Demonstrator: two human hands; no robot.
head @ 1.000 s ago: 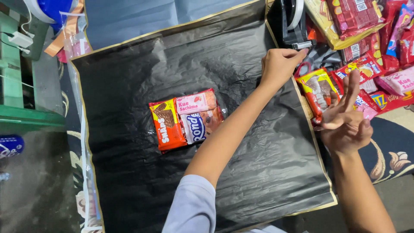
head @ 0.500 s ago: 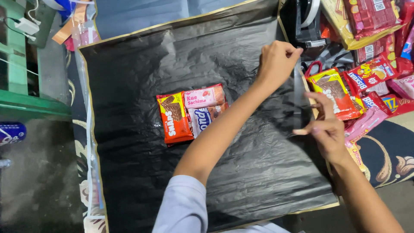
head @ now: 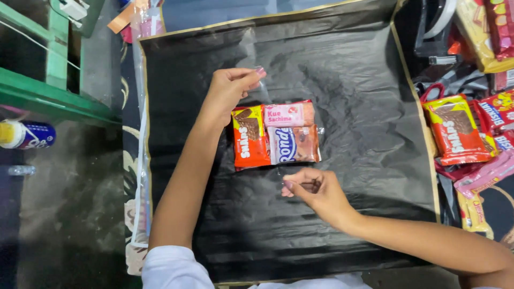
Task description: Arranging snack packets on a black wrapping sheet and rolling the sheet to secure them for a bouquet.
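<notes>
Three snack packs lie together mid-sheet on a black sheet [head: 369,96] with a gold edge: an orange-red pack [head: 249,138], a pink pack [head: 289,114] and a brown and white pack [head: 295,144]. My left hand [head: 227,93] is just above and left of the packs, its fingertips pinched on the end of a thin clear strip [head: 256,80] that is hard to make out. My right hand [head: 315,190] is just below the packs, fingers closed in a pinch on what looks like the strip's other end.
A pile of red, yellow and pink snack packs [head: 455,128] lies off the sheet's right edge, with a black object [head: 433,32] behind it. A green wooden frame [head: 53,91] and a lying bottle [head: 27,134] are at the left. A patterned mat [head: 131,203] shows under the sheet.
Both hands have moved left from the sheet's right edge to the snack packs. My left hand now sits above them and my right hand below, both pinched.
</notes>
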